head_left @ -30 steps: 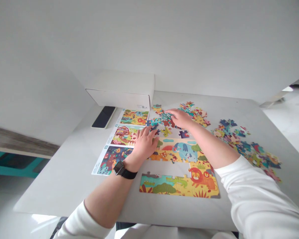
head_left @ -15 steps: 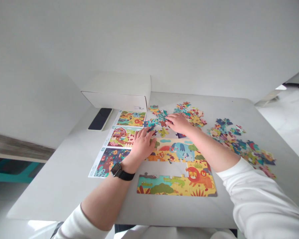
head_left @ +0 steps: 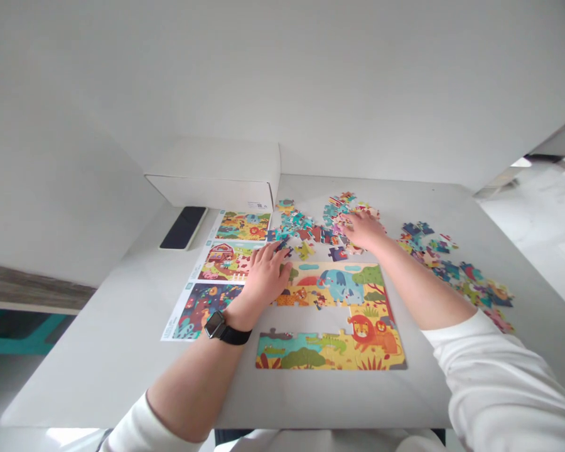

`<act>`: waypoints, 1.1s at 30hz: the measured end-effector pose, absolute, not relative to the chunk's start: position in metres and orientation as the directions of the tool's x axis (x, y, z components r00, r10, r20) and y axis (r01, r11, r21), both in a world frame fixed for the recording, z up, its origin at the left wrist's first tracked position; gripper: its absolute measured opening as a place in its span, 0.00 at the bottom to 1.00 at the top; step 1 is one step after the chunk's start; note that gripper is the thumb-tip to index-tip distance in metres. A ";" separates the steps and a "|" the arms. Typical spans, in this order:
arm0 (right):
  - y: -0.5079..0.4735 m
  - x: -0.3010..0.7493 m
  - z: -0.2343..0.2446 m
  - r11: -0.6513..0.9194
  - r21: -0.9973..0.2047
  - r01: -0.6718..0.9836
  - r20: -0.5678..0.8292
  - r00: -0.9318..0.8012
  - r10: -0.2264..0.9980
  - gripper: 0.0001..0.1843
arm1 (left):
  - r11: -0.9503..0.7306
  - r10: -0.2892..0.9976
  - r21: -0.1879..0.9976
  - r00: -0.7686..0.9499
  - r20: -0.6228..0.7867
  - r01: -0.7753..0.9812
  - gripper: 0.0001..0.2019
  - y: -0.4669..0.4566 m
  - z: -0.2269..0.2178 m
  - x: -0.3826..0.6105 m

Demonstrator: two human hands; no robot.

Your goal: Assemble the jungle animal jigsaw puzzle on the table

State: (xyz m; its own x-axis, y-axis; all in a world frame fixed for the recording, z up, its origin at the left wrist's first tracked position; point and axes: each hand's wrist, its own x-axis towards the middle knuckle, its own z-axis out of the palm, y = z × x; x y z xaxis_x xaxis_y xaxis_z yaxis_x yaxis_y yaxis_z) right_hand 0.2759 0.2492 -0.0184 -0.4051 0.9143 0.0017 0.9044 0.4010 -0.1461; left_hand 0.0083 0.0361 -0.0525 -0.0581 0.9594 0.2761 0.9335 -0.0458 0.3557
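Observation:
A partly joined animal puzzle [head_left: 339, 314] with an elephant and a lion lies on the white table [head_left: 122, 339]. My left hand [head_left: 263, 276], with a black watch on its wrist, rests flat and open on the puzzle's upper left corner, its fingertips at loose pieces [head_left: 301, 235]. My right hand [head_left: 363, 229] reaches further back, fingers spread, palm down, on a heap of loose pieces [head_left: 353, 210]. Neither hand grips a piece that I can see.
A picture sheet [head_left: 219, 263] with three scenes lies left of the puzzle. Behind it stand a white box [head_left: 216, 172] and a dark phone [head_left: 183, 227]. More loose pieces [head_left: 456, 273] are strewn along the right side of the table.
My right hand has moved right, from the pieces by the box to the heap further right. My left hand has stayed in place. The view has shifted slightly.

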 end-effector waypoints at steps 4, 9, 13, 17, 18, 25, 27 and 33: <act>0.243 0.277 -0.017 0.372 -0.129 0.919 -0.053 -0.381 0.923 0.33 | -0.077 0.951 0.355 -0.038 0.306 0.932 0.20 0.037 -0.054 0.007; 0.246 0.285 -0.020 0.398 -0.124 0.909 -0.035 -0.405 0.914 0.31 | -0.085 0.945 0.361 -0.040 0.325 0.929 0.19 0.037 -0.057 0.003; 0.254 0.301 -0.026 0.407 -0.109 0.907 0.007 -0.409 0.912 0.29 | -0.080 0.949 0.360 -0.039 0.314 0.930 0.19 0.037 -0.058 0.003; 0.258 0.312 -0.028 0.433 -0.098 0.896 0.023 -0.433 0.901 0.26 | -0.061 0.954 0.367 -0.053 0.294 0.928 0.19 0.037 -0.055 0.004; 0.259 0.314 -0.028 0.431 -0.095 0.897 0.016 -0.431 0.902 0.25 | -0.059 0.956 0.369 -0.054 0.289 0.928 0.19 0.037 -0.055 0.004; 0.256 0.321 -0.023 0.410 -0.094 0.907 0.046 -0.407 0.912 0.25 | -0.049 0.958 0.365 -0.060 0.282 0.930 0.20 0.037 -0.054 0.004; 0.252 0.319 -0.021 0.455 -0.140 0.879 0.103 -0.445 0.890 0.24 | -0.051 0.958 0.366 -0.058 0.281 0.929 0.20 0.037 -0.053 0.005; 0.241 0.307 -0.016 0.498 -0.146 0.855 0.051 -0.496 0.867 0.24 | -0.058 0.956 0.355 -0.051 0.288 0.933 0.20 0.037 -0.052 0.005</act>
